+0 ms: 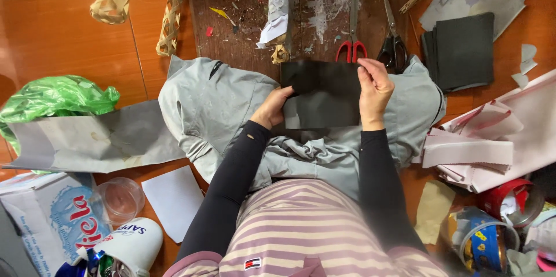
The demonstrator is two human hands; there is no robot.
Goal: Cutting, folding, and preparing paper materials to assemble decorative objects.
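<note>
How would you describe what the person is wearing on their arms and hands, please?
Both arms are in snug, long black sleeves that end at the wrists. The left sleeve has a small hole just above the wrist; the right sleeve looks intact. The left hand and right hand are bare: no gloves, rings or watch visible.

single head-worn view, looking steeply down from close above the lap, floor clutter spreading beyond on all sides
</note>
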